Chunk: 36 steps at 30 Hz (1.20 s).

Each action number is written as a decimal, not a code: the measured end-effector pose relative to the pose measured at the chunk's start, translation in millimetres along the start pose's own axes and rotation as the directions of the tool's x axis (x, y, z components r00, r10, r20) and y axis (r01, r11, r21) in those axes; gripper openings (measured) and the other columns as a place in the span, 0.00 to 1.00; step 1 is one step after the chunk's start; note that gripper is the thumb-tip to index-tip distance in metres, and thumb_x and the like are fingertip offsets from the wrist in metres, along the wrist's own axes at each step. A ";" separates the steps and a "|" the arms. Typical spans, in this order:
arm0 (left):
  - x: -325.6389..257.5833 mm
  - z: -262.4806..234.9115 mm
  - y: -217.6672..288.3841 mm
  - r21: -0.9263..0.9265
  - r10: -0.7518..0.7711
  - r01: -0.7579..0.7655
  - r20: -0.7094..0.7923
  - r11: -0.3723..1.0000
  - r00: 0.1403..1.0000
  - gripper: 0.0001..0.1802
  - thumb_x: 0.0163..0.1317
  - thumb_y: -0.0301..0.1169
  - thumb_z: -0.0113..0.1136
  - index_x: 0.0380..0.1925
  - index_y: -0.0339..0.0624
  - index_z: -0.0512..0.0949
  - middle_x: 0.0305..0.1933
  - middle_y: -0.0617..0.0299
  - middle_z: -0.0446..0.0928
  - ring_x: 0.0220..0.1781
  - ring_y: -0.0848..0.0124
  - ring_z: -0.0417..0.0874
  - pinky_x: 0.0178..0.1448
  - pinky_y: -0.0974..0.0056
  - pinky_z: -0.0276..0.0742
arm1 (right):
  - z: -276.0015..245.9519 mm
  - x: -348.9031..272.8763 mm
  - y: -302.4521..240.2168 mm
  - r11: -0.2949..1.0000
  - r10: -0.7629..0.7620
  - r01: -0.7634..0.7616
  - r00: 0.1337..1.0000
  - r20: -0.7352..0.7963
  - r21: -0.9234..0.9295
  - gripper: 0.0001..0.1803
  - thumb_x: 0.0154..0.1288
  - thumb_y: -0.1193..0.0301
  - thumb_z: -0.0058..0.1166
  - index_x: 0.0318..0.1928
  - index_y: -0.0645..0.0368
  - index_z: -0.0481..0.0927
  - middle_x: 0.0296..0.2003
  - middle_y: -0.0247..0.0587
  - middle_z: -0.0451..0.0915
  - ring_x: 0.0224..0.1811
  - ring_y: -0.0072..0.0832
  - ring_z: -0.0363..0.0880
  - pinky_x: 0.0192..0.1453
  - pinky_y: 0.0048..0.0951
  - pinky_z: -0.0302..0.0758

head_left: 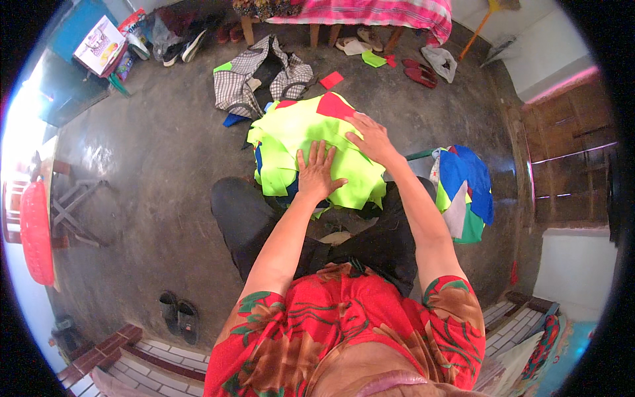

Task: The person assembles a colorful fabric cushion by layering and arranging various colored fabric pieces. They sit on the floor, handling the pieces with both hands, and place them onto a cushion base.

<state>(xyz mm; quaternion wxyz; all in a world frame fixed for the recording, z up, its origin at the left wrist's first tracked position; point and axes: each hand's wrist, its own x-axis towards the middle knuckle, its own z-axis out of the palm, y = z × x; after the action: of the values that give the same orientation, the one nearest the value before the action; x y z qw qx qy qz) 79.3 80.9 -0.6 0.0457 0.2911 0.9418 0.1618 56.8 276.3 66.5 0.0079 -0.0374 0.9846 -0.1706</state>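
Observation:
A heap of neon yellow-green cloth pieces (284,139) lies before my knees, with blue and dark pieces showing at its left and lower edges. My left hand (316,171) rests flat on the near middle of the heap, fingers spread. Farther right, my right hand (372,139) lies on the heap's far right part, fingers stretched out beside a red cloth piece (334,106). Neither hand grips anything that I can see. What lies under the top cloth is hidden.
To the right stands a pile of blue, green and grey cloth (466,188). Beyond the heap lie a checked cloth (241,76) and a red scrap (331,80). Dark sandals (178,314) sit at lower left; red shoes (420,73) are at far right. A pink-covered bed (377,12) stands behind.

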 end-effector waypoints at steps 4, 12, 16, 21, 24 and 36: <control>0.2 -6.5 3.2 0.035 -0.020 0.019 0.030 0.999 0.999 0.50 0.52 0.64 0.55 0.70 0.52 0.53 0.76 0.54 0.45 0.78 0.58 0.39 0.74 0.38 0.30 | -30.4 -46.6 18.4 0.933 -0.023 0.050 0.996 -0.081 0.356 0.22 0.67 0.57 0.49 0.56 0.56 0.75 0.50 0.49 0.78 0.54 0.45 0.75 0.58 0.39 0.70; 2.6 -6.0 -1.0 0.005 -0.018 0.018 0.094 1.000 0.995 0.49 0.54 0.65 0.53 0.70 0.50 0.54 0.76 0.52 0.44 0.78 0.57 0.38 0.74 0.38 0.29 | 18.1 -98.8 38.3 0.967 0.201 -0.226 0.960 0.194 0.116 0.22 0.63 0.60 0.54 0.56 0.55 0.75 0.41 0.49 0.82 0.43 0.43 0.81 0.49 0.37 0.75; 6.0 -34.2 -3.0 -0.225 -0.023 -0.016 -0.171 0.974 0.985 0.38 0.53 0.53 0.63 0.60 0.44 0.67 0.71 0.49 0.53 0.75 0.52 0.48 0.71 0.35 0.41 | 27.3 -88.0 50.7 0.935 0.210 -0.255 0.958 0.194 0.247 0.22 0.60 0.57 0.55 0.54 0.51 0.76 0.39 0.53 0.82 0.44 0.49 0.80 0.50 0.44 0.75; 0.8 -170.8 52.7 -0.749 0.095 -0.363 -0.376 0.555 0.922 0.20 0.60 0.40 0.63 0.46 0.37 0.76 0.43 0.57 0.79 0.50 0.66 0.78 0.57 0.63 0.72 | 32.1 -87.0 53.8 0.922 0.252 -0.313 0.933 0.258 0.230 0.21 0.62 0.59 0.53 0.55 0.49 0.73 0.42 0.54 0.80 0.48 0.50 0.78 0.51 0.46 0.73; -28.9 -256.0 102.4 -0.917 0.311 -0.376 -0.320 0.136 0.895 0.24 0.59 0.45 0.63 0.43 0.33 0.77 0.44 0.56 0.78 0.49 0.67 0.78 0.57 0.61 0.72 | 29.5 -89.4 55.4 0.939 0.237 -0.285 0.942 0.239 0.193 0.21 0.62 0.60 0.53 0.55 0.48 0.72 0.43 0.54 0.80 0.49 0.50 0.77 0.51 0.47 0.73; -88.2 -322.6 206.3 -0.729 0.634 -0.251 -0.680 -0.636 0.369 0.15 0.60 0.39 0.62 0.40 0.39 0.79 0.39 0.61 0.79 0.44 0.70 0.78 0.53 0.64 0.72 | 32.4 -82.0 58.4 0.918 0.236 -0.313 0.924 0.299 0.242 0.18 0.63 0.61 0.53 0.52 0.50 0.69 0.39 0.51 0.80 0.45 0.46 0.78 0.48 0.46 0.72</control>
<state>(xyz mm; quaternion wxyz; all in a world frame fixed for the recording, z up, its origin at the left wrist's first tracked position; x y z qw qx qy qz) 204.1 102.0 371.4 0.2650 0.6205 0.1002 0.7312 135.3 326.5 16.5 0.1684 0.0816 0.9349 -0.3016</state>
